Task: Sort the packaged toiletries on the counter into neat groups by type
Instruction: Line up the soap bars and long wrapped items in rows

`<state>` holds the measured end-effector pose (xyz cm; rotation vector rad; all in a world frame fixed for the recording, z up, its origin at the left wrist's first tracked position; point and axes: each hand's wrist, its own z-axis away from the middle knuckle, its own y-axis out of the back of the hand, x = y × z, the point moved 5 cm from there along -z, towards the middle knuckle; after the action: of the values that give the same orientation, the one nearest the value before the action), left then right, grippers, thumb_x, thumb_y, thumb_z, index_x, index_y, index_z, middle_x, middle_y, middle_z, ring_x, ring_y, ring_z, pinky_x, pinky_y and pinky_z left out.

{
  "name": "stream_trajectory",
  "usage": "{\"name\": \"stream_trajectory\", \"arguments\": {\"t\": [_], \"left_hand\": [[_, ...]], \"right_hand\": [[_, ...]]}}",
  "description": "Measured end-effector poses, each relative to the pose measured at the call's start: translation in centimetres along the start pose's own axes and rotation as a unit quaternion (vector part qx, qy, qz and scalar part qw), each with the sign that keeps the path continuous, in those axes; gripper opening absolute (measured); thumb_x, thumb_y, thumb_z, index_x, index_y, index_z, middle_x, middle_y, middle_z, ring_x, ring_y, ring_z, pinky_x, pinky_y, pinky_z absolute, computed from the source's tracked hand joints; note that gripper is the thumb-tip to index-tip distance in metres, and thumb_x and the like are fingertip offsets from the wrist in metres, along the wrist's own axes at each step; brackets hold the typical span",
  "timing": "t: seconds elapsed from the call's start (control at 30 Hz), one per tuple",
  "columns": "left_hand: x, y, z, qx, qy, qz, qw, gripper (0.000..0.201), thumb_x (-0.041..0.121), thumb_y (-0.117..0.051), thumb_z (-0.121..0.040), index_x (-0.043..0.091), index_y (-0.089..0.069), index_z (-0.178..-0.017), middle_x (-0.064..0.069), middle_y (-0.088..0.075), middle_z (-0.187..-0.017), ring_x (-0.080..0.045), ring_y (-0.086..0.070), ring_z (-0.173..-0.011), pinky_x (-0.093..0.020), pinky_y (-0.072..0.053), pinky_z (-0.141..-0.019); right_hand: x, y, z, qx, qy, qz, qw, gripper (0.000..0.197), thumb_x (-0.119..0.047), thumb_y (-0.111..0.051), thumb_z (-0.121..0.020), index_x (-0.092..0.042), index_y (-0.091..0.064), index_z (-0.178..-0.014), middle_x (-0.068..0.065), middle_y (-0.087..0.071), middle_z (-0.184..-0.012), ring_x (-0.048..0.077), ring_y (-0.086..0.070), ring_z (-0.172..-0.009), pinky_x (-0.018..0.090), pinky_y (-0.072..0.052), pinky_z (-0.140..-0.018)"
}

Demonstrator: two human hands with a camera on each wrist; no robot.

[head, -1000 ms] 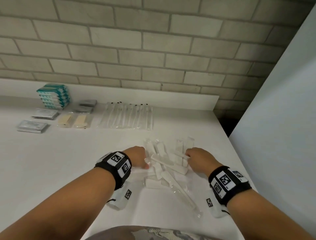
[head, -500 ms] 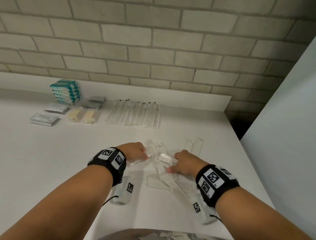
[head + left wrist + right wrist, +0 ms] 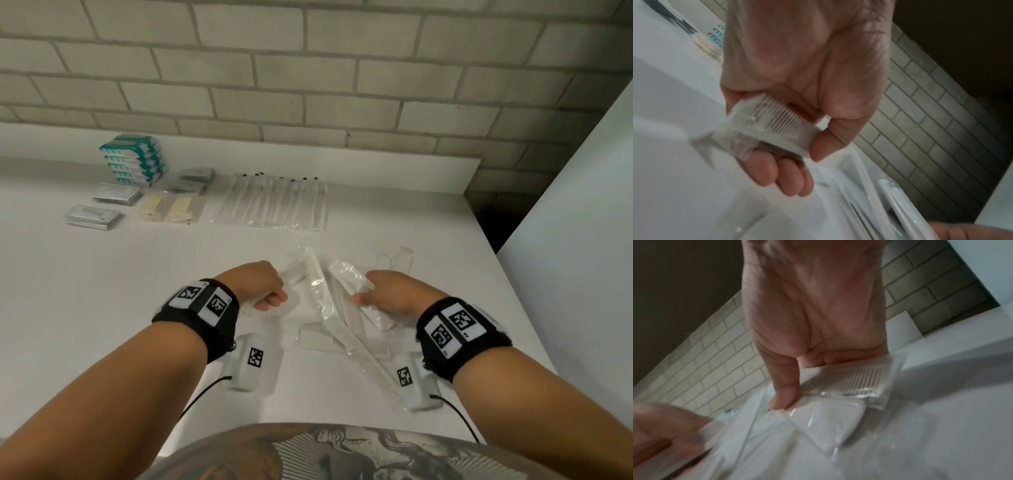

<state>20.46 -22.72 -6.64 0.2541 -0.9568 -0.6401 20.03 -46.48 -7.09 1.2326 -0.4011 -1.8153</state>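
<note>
Nearest me, a loose pile of wrapped combs [image 3: 342, 339] lies on the white surface [image 3: 102, 308] between my wrists. My left hand [image 3: 260, 286] pinches one wrapped comb [image 3: 777, 128] between thumb and curled fingers; my right hand [image 3: 394, 294] grips another comb [image 3: 349, 279] at 1 o'clock. Farther, toward 11 o'clock, sorted rows stand by the brick wall [image 3: 308, 85]: wrapped toothbrushes [image 3: 274, 202], soap bars [image 3: 168, 209], sachets [image 3: 92, 217], teal boxes [image 3: 133, 159].

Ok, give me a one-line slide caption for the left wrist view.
Left hand pinching a plastic-wrapped white comb above the white counter.
</note>
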Motion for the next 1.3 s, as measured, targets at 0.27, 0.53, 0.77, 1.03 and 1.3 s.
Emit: {"name": "stream_trajectory", "arguments": {"t": [0.27,0.53,0.77,1.03,1.3], "left_hand": [[-1.4,1.4,-0.7,0.073,0.032,-0.128,0.989,0.024,0.013,-0.047,-0.09,0.01,-0.047,-0.066,-0.004,-0.048,-0.059,-0.017,-0.041,-0.05,-0.025,-0.033,-0.048],[2.7,-1.1,-1.3,0.118,-0.034,-0.224,0.967,0.046,0.046,-0.038,-0.098,0.006,-0.056,-0.083,-0.004,-0.055,-0.082,-0.023,-0.057,-0.085,-0.027,-0.037,-0.068],[3.9,-4.1,-1.5,0.097,-0.031,-0.32,0.942,0.07,0.065,-0.061,-0.079,0.01,-0.054,-0.121,-0.003,-0.061,-0.111,-0.021,-0.058,-0.102,-0.028,-0.044,-0.081],[5.0,-3.8,-2.4,0.087,-0.022,-0.266,0.96,0.033,0.027,-0.07,-0.083,0.012,-0.05,-0.105,-0.004,-0.054,-0.1,-0.019,-0.054,-0.089,-0.026,-0.044,-0.075],[5.0,-3.4,-2.9,0.071,-0.006,-0.303,0.95,0.039,0.035,-0.06,-0.09,0.003,-0.058,-0.113,-0.004,-0.055,-0.098,-0.022,-0.057,-0.096,-0.027,-0.043,-0.079]], "right_hand": [[0.1,0.4,1.1,0.026,-0.006,-0.045,0.999,0.013,-0.029,-0.064,-0.091,-0.022,-0.057,-0.1,-0.004,-0.064,-0.095,0.017,-0.061,-0.089,0.03,-0.046,-0.075],[0.5,1.1,1.3,0.015,-0.074,-0.21,0.975,0.011,-0.022,-0.06,-0.094,-0.016,-0.062,-0.103,0.007,-0.068,-0.1,0.027,-0.065,-0.094,0.047,-0.051,-0.093],[0.6,2.1,1.2,0.019,-0.048,-0.219,0.974,0.01,-0.019,-0.064,-0.092,-0.012,-0.06,-0.098,0.016,-0.067,-0.095,0.031,-0.065,-0.081,0.049,-0.053,-0.084],[2.7,4.3,0.7,0.052,-0.078,-0.289,0.953,0.029,0.006,-0.056,-0.09,-0.005,-0.052,-0.116,0.022,-0.067,-0.097,0.031,-0.064,-0.074,0.042,-0.053,-0.071],[4.7,6.6,0.5,0.119,-0.136,-0.106,0.978,0.031,-0.02,-0.067,-0.089,-0.005,-0.057,-0.114,0.014,-0.067,-0.104,0.029,-0.065,-0.094,0.036,-0.053,-0.082]]}}
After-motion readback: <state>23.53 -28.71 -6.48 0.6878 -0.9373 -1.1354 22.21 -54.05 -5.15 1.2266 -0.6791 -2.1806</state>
